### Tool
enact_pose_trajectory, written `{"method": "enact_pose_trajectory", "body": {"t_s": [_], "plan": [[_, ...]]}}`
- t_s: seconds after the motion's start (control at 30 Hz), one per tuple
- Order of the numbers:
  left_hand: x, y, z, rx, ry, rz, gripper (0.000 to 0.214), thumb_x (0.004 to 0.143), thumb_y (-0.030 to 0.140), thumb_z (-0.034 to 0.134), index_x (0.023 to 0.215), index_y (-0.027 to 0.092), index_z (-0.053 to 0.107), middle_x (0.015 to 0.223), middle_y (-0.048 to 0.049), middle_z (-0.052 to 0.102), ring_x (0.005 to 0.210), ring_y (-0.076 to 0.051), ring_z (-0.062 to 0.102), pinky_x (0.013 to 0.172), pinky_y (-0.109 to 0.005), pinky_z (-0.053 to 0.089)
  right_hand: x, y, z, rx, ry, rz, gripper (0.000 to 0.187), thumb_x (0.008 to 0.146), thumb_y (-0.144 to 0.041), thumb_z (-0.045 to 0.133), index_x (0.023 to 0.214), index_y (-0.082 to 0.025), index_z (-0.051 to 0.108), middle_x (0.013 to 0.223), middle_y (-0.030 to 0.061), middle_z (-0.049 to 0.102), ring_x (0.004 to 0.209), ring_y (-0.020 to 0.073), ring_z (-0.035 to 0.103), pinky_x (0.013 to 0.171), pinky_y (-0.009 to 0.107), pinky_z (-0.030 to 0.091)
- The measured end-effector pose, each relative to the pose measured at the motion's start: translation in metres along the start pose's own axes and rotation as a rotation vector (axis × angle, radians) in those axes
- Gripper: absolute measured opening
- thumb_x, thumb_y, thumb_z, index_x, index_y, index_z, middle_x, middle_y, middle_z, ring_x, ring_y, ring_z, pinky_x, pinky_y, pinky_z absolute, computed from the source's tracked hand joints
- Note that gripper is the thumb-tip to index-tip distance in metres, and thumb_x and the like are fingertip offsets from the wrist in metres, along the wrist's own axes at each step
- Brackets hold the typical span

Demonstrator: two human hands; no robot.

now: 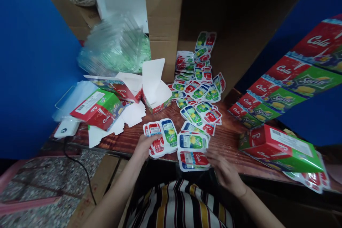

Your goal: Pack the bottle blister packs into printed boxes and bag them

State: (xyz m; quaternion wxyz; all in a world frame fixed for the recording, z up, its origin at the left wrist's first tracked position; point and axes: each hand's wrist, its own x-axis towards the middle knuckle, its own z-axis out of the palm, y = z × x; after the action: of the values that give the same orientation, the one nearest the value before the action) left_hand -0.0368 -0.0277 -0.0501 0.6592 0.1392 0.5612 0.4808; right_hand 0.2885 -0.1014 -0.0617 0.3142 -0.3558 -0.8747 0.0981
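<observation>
Head view | left hand (144, 146): fingers grasping a fan of printed packets (169, 133) by its left side | right hand (223, 169): fingers blurred, grip cannot be told | front packet (192, 158) at the surface's (229, 142) near edge, just left of the right fingers, its red half's long axis running crosswise; right hand nearer than left.

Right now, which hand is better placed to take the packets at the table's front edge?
Probably the right hand: it is right beside the front-edge packets, though blur hides whether it grips them, while the left hand is occupied, holding the fanned packets.
</observation>
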Motion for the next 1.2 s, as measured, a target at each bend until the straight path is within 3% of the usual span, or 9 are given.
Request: {"method": "enact_pose_trajectory", "body": {"t_s": [0.13, 0.27, 0.4, 0.53, 0.67, 0.77, 0.87, 0.97, 1.2], "plan": [[-0.001, 0.000, 0.001, -0.023, -0.016, -0.003, 0.041, 0.051, 0.012, 0.083, 0.090, 0.007, 0.070, 0.081, -0.0122, 0.076, 0.065, -0.027, 0.072, 0.065, -0.039, 0.061, 0.006, -0.001, -0.001, -0.119, -0.055, -0.015, 0.031, 0.086, -0.019, 0.058, 0.117, -0.020, 0.054, 0.116, 0.0114, 0.064, 0.120, 0.0282, 0.052, 0.096, 0.045, 0.048], [-0.002, 0.001, 0.001, -0.024, -0.002, -0.010, 0.041, 0.050, 0.010, 0.083, 0.089, 0.007, 0.070, 0.081, -0.0125, 0.076, 0.068, -0.028, 0.072, 0.067, -0.039, 0.061, 0.054, 0.002, 0.004, -0.197, -0.027, 0.245, 0.056, 0.083, -0.037, 0.064, 0.132, -0.020, 0.043, 0.131, 0.0150, 0.052, 0.127, 0.0310, 0.043, 0.103, 0.049, 0.040], [0.000, 0.000, 0.001, -0.012, 0.013, 0.008, 0.037, 0.050, 0.010, 0.083, 0.084, 0.007, 0.070, 0.077, -0.0123, 0.075, 0.065, -0.027, 0.072, 0.063, -0.037, 0.061, 0.098, 0.017, 0.013, -0.274, -0.275, 0.492, 0.097, 0.066, -0.060, 0.071, 0.141, -0.009, 0.034, 0.131, 0.0234, 0.048, 0.123, 0.0392, 0.044, 0.099, 0.052, 0.040], [0.001, -0.001, 0.000, -0.015, 0.017, 0.025, 0.035, 0.049, 0.010, 0.083, 0.082, 0.007, 0.071, 0.075, -0.0108, 0.075, 0.062, -0.024, 0.071, 0.061, -0.034, 0.061, 0.119, 0.029, 0.011, -0.350, -0.482, 0.567, 0.114, 0.049, -0.067, 0.077, 0.138, -0.006, 0.040, 0.128, 0.0246, 0.048, 0.121, 0.0429, 0.042, 0.098, 0.051, 0.038], [0.001, -0.002, 0.000, -0.019, 0.003, 0.021, 0.035, 0.050, 0.011, 0.083, 0.082, 0.007, 0.071, 0.076, -0.0115, 0.075, 0.062, -0.025, 0.071, 0.061, -0.035, 0.061, 0.129, 0.030, 0.004, -0.320, -0.594, 0.573, 0.103, 0.044, -0.066, 0.079, 0.124, -0.007, 0.050, 0.120, 0.0205, 0.052, 0.112, 0.0372, 0.049, 0.094, 0.043, 0.042], [0.001, -0.002, 0.000, -0.021, -0.005, 0.024, 0.033, 0.050, 0.012, 0.083, 0.081, 0.007, 0.071, 0.075, -0.0109, 0.075, 0.062, -0.024, 0.071, 0.059, -0.033, 0.060, 0.133, 0.030, 0.003, -0.261, -0.645, 0.582, 0.096, 0.046, -0.065, 0.079, 0.118, -0.009, 0.049, 0.112, 0.0186, 0.056, 0.103, 0.0333, 0.055, 0.085, 0.038, 0.045], [0.002, -0.002, -0.001, -0.018, -0.015, 0.022, 0.033, 0.051, 0.012, 0.083, 0.081, 0.007, 0.071, 0.076, -0.0112, 0.075, 0.062, -0.024, 0.071, 0.059, -0.033, 0.060, 0.135, 0.031, 0.003, -0.244, -0.717, 0.614, 0.100, 0.047, -0.067, 0.077, 0.121, -0.008, 0.045, 0.103, 0.0185, 0.062, 0.098, 0.0347, 0.058, 0.079, 0.037, 0.045], [0.002, -0.003, -0.002, -0.016, -0.012, 0.025, 0.034, 0.050, 0.012, 0.083, 0.082, 0.007, 0.071, 0.076, -0.0111, 0.075, 0.063, -0.024, 0.071, 0.061, -0.034, 0.061, 0.137, 0.032, 0.002, -0.252, -0.775, 0.611, 0.091, 0.049, -0.067, 0.075, 0.116, -0.011, 0.049, 0.097, 0.0175, 0.066, 0.091, 0.0355, 0.061, 0.072, 0.036, 0.045], [0.002, -0.004, -0.002, -0.014, -0.022, 0.045, 0.037, 0.050, 0.014, 0.084, 0.084, 0.007, 0.071, 0.079, -0.0118, 0.075, 0.066, -0.026, 0.072, 0.066, -0.037, 0.061, 0.137, 0.033, 0.003, -0.115, -0.675, 0.577, 0.058, 0.050, -0.046, 0.082, 0.097, -0.021, 0.058, 0.087, 0.0057, 0.069, 0.080, 0.0274, 0.065, 0.064, 0.030, 0.044]]}}
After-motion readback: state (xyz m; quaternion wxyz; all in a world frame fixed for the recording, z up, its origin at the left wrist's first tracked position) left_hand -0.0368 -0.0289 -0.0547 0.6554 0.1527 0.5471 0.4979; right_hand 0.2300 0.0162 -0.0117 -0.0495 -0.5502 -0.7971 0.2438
